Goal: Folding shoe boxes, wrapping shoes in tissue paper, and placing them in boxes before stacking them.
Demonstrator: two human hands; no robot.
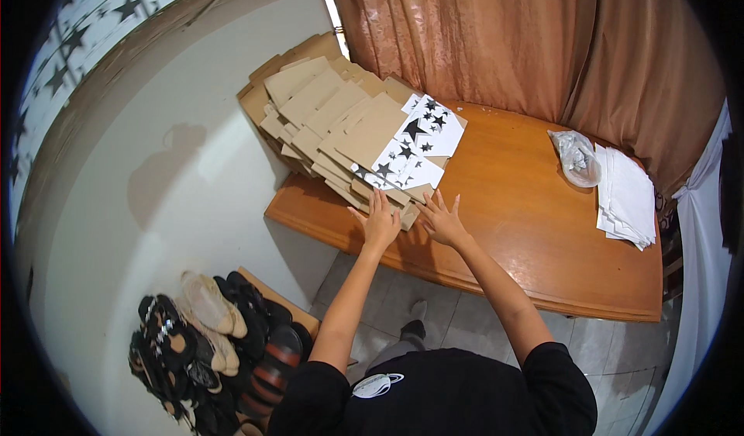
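A slanting stack of flat brown cardboard pieces [325, 103] lies on the left part of a wooden table [542, 234], leaning toward the wall. On its near end lie white sheets printed with black stars [422, 137]. My left hand [380, 220] lies flat with fingers spread on the stack's near edge. Just to its right, my right hand [442, 219] also has its fingers spread, touching the lowest cardboard corner and the tabletop. Neither hand grips anything.
A pile of white folded sheets [628, 196] and a clear plastic bag [577, 157] sit at the table's far right. Brown curtains [496, 41] hang behind. Several shoes [209, 343] are heaped on the floor by the white wall at lower left.
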